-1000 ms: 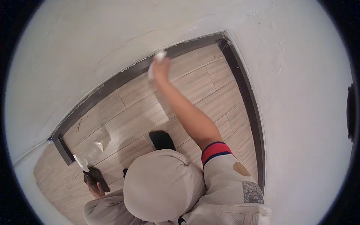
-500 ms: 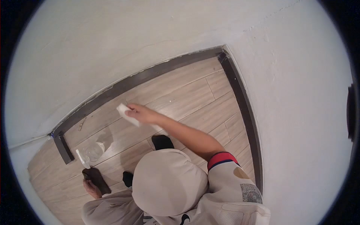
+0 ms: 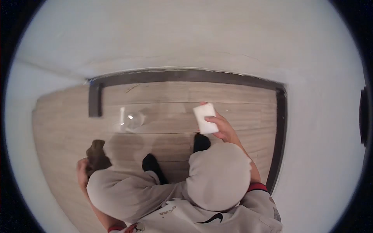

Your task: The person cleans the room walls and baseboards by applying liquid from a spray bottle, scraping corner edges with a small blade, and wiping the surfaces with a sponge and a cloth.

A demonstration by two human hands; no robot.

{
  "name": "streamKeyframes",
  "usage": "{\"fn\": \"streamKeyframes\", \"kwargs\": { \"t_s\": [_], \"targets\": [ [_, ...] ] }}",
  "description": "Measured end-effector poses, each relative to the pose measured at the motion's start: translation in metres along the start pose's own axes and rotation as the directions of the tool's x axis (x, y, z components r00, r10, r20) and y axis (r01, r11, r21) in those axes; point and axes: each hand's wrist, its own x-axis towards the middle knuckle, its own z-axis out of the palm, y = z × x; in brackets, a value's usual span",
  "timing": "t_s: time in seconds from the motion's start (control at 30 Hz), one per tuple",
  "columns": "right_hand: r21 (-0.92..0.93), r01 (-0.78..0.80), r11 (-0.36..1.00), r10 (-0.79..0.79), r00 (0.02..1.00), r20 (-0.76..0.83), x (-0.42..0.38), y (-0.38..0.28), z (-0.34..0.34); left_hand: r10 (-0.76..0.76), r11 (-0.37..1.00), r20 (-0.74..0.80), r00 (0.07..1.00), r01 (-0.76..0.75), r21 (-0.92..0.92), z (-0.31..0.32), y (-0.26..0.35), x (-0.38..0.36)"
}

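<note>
My right hand [image 3: 223,127] is closed around a white sponge [image 3: 203,115], a rectangular block, with the thumb lying across its face. It is above the floor, just beyond my right foot. At the left, my left hand [image 3: 82,170] grips a dark brown cloth [image 3: 96,155] beside my left knee; part of the fingers is hidden behind the cloth. On the floor ahead of that cloth is a clear spray bottle [image 3: 133,121] with a white head, and neither hand touches it.
A dark baseboard [image 3: 182,76] runs along the pale wall [image 3: 175,42] and turns down the right side; a short piece [image 3: 95,101] juts out at the left. A thin twig-like scrap [image 3: 132,89] lies on the wood-look floor [image 3: 66,120]. My feet wear black socks [image 3: 152,165].
My right hand has drawn back from over the floor toward my right knee, turning the sponge's broad face up. The left hand still has the cloth. The camera view has rotated.
</note>
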Motion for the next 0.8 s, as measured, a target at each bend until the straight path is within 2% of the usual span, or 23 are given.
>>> {"fn": "streamKeyframes", "kwargs": {
  "t_s": [0.03, 0.07, 0.13, 0.23, 0.37, 0.4, 0.43, 0.53, 0.57, 0.73, 0.8],
  "targets": [
    [-0.035, -0.027, 0.999, 0.026, 0.999, -0.023, 0.001, 0.002, 0.001, -0.034, 0.931, 0.006, 0.999, 0.030, 0.363, 0.010, 0.015, -0.008],
    [-0.073, -0.049, 0.996, 0.046, 0.998, -0.046, 0.004, 0.005, 0.004, -0.213, 0.741, 0.323, 0.922, -0.063, 0.668, 0.027, 0.057, -0.008],
    [-0.042, -0.053, 0.998, 0.055, 0.998, 0.040, 0.010, 0.008, 0.012, 0.024, 0.681, 0.422, 0.906, -0.323, 0.657, 0.086, 0.095, -0.034],
    [-0.080, -0.001, 0.997, 0.009, 0.995, 0.099, 0.015, 0.004, 0.029, -0.123, 0.756, 0.517, 0.847, -0.257, 0.602, 0.111, 0.068, -0.002],
    [-0.323, 0.050, 0.945, -0.030, 0.997, 0.066, 0.007, -0.018, 0.053, 0.253, 0.649, 0.513, 0.820, -0.538, 0.538, 0.170, 0.037, 0.032],
    [-0.393, 0.072, 0.917, -0.049, 0.996, 0.068, 0.005, -0.022, 0.060, 0.306, 0.619, 0.480, 0.822, -0.555, 0.555, 0.182, 0.030, 0.041],
    [-0.481, 0.060, 0.874, -0.053, 0.998, 0.028, 0.001, -0.032, 0.070, 0.352, 0.587, 0.443, 0.825, -0.563, 0.582, 0.193, 0.030, 0.047],
    [-0.759, 0.208, 0.617, -0.106, 0.978, 0.182, 0.009, -0.053, 0.066, 0.400, 0.598, 0.432, 0.808, -0.587, 0.545, 0.218, 0.040, 0.059],
    [-0.788, 0.254, 0.561, -0.124, 0.967, 0.224, 0.008, -0.061, 0.077, 0.394, 0.595, 0.454, 0.799, -0.598, 0.537, 0.225, 0.038, 0.063],
    [-0.917, 0.259, 0.303, -0.234, 0.953, 0.192, 0.027, -0.076, 0.087, 0.389, 0.621, 0.507, 0.769, -0.625, 0.473, 0.231, 0.048, 0.072],
    [-0.959, 0.269, 0.090, -0.202, 0.948, 0.247, 0.044, -0.099, 0.067, 0.368, 0.676, 0.514, 0.775, -0.602, 0.425, 0.225, 0.045, 0.087]
  ]
}}
